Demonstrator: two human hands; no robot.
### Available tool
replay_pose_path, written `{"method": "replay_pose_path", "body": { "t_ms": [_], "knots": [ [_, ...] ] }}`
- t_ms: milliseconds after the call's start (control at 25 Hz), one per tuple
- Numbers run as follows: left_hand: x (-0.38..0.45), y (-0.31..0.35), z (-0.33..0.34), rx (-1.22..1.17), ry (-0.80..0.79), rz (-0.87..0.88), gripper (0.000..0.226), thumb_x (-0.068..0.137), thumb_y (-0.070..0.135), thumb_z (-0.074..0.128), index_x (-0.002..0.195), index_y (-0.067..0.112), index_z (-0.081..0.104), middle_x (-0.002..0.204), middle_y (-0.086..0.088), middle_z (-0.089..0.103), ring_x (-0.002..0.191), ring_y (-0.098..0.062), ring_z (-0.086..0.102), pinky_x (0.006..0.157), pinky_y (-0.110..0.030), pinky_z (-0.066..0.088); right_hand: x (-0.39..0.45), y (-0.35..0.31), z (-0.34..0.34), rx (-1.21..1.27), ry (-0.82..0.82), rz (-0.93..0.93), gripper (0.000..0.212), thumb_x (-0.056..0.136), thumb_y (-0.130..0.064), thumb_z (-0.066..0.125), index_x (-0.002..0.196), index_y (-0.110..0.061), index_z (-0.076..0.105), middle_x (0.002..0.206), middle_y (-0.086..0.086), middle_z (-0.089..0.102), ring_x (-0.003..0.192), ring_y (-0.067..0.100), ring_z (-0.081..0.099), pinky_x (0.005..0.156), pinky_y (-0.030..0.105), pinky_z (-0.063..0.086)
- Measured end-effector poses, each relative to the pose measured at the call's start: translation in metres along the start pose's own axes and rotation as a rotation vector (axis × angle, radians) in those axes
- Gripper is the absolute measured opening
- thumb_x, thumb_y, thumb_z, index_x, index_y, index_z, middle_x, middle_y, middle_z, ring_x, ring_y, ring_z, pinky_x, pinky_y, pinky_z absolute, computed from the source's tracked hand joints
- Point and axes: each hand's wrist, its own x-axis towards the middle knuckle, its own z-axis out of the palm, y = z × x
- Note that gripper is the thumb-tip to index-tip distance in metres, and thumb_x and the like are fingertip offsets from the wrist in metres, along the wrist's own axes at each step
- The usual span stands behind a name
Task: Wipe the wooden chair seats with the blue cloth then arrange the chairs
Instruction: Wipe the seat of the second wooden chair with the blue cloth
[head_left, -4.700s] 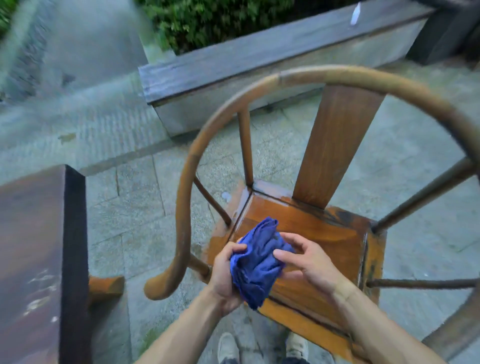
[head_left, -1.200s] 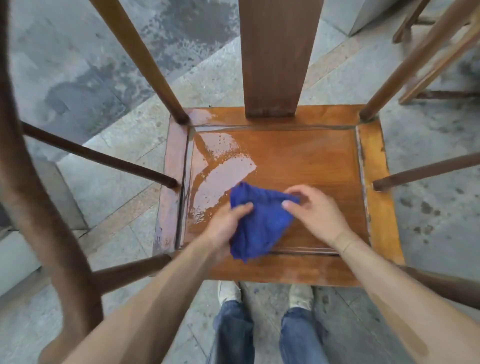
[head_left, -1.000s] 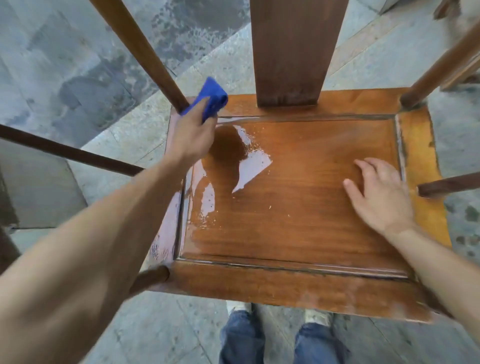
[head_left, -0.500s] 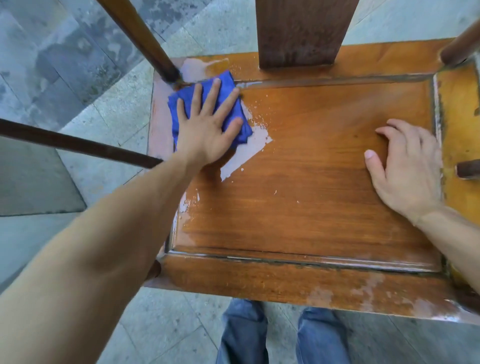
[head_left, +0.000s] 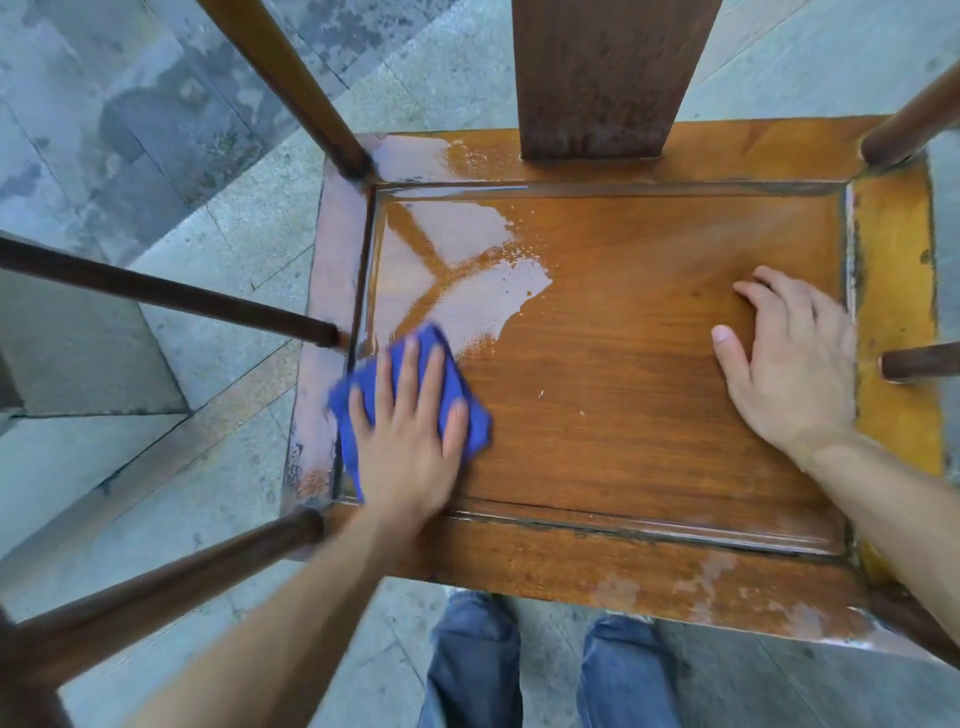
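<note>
My left hand (head_left: 402, 447) lies flat, fingers straight, pressing the blue cloth (head_left: 457, 387) onto the near-left corner of the wooden chair seat (head_left: 623, 395). My right hand (head_left: 789, 364) is open, palm down on the seat's right side, holding nothing. Wet patch (head_left: 467, 270) at far left, just beyond the cloth.

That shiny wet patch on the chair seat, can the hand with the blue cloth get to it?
Probably yes: the left hand presses the blue cloth flat, just below the wet patch, with only bare seat between.
</note>
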Motion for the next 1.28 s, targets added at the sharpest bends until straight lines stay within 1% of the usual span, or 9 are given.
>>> {"method": "replay_pose_path", "body": {
  "t_ms": [120, 240, 400, 560, 800, 960, 1040, 1160, 1280],
  "knots": [
    [0.145, 0.022, -0.033, -0.097, 0.075, -0.127, 0.062, 0.103, 0.053, 0.014, 0.159, 0.031, 0.001, 0.169, 0.005, 0.000, 0.155, -0.022, -0.004, 0.122, -0.059, 0.003, 0.000, 0.003, 0.006, 0.028, 0.024, 0.004, 0.050, 0.099, -0.044, 0.040, 0.139, -0.013, 0.045, 0.150, 0.007, 0.040, 0.135, 0.035, 0.036, 0.113, 0.052, 0.028],
    [0.197, 0.063, -0.032, -0.041, 0.094, -0.014, 0.061, 0.102, 0.049, 0.013, 0.159, 0.031, 0.005, 0.168, 0.004, 0.003, 0.155, -0.024, -0.001, 0.122, -0.059, 0.002, 0.003, 0.006, 0.011, 0.024, 0.032, 0.009, 0.047, 0.101, -0.041, 0.044, 0.140, -0.014, 0.045, 0.151, 0.007, 0.040, 0.137, 0.035, 0.035, 0.115, 0.052, 0.027],
    [0.087, 0.107, 0.001, 0.100, 0.069, 0.459, 0.060, 0.102, 0.046, 0.018, 0.159, 0.031, 0.011, 0.168, 0.005, 0.009, 0.155, -0.024, 0.006, 0.123, -0.057, 0.007, -0.002, 0.008, 0.011, 0.043, -0.025, 0.038, 0.047, 0.102, -0.040, 0.046, 0.141, -0.015, 0.045, 0.154, 0.005, 0.038, 0.141, 0.032, 0.030, 0.117, 0.049, 0.022],
    [-0.063, 0.041, 0.023, 0.195, -0.088, 0.765, 0.057, 0.104, 0.044, 0.022, 0.159, 0.029, 0.015, 0.166, 0.004, 0.018, 0.154, -0.026, 0.016, 0.122, -0.057, 0.010, 0.000, 0.007, -0.002, 0.043, -0.113, 0.047, 0.050, 0.102, -0.044, 0.043, 0.145, -0.018, 0.043, 0.157, 0.001, 0.035, 0.144, 0.029, 0.028, 0.119, 0.047, 0.020],
    [0.023, 0.002, -0.003, -0.036, 0.050, -0.102, 0.058, 0.103, 0.044, 0.009, 0.159, 0.030, 0.000, 0.167, 0.007, -0.005, 0.155, -0.021, -0.002, 0.123, -0.058, 0.006, -0.001, -0.001, -0.003, 0.047, -0.089, 0.085, 0.049, 0.101, -0.043, 0.043, 0.145, -0.021, 0.043, 0.157, -0.002, 0.036, 0.145, 0.026, 0.029, 0.120, 0.042, 0.017],
    [0.149, 0.094, -0.016, -0.104, 0.154, -0.228, 0.057, 0.105, 0.039, 0.015, 0.160, 0.027, 0.007, 0.169, 0.003, 0.003, 0.155, -0.026, -0.001, 0.122, -0.060, 0.002, 0.003, -0.001, -0.002, 0.067, -0.045, 0.083, 0.047, 0.099, -0.041, 0.048, 0.142, -0.023, 0.047, 0.154, -0.005, 0.042, 0.143, 0.023, 0.034, 0.120, 0.039, 0.020],
    [0.164, 0.153, -0.010, -0.081, 0.159, -0.105, 0.059, 0.102, 0.040, 0.014, 0.159, 0.026, 0.010, 0.168, 0.002, 0.007, 0.155, -0.027, 0.003, 0.121, -0.060, 0.001, 0.006, 0.001, -0.005, 0.103, -0.017, 0.090, 0.043, 0.098, -0.034, 0.048, 0.140, -0.024, 0.049, 0.149, -0.006, 0.048, 0.137, 0.021, 0.041, 0.116, 0.038, 0.028],
    [0.121, 0.207, 0.003, -0.001, 0.105, 0.329, 0.059, 0.103, 0.041, 0.015, 0.159, 0.027, 0.009, 0.168, 0.003, 0.007, 0.155, -0.026, 0.004, 0.122, -0.058, 0.002, 0.016, 0.006, -0.022, 0.235, -0.002, 0.209, 0.042, 0.098, -0.024, 0.043, 0.140, -0.026, 0.045, 0.140, -0.004, 0.055, 0.124, 0.021, 0.053, 0.100, 0.039, 0.044],
    [0.041, 0.157, 0.011, 0.145, -0.031, 0.804, 0.059, 0.104, 0.043, 0.022, 0.159, 0.027, 0.012, 0.168, 0.003, 0.011, 0.155, -0.027, 0.009, 0.122, -0.058, 0.011, 0.027, 0.017, -0.041, 0.296, -0.046, 0.270, 0.042, 0.100, -0.017, 0.039, 0.141, -0.024, 0.043, 0.146, -0.005, 0.047, 0.117, 0.027, 0.059, 0.089, 0.041, 0.049]
  ]
}}
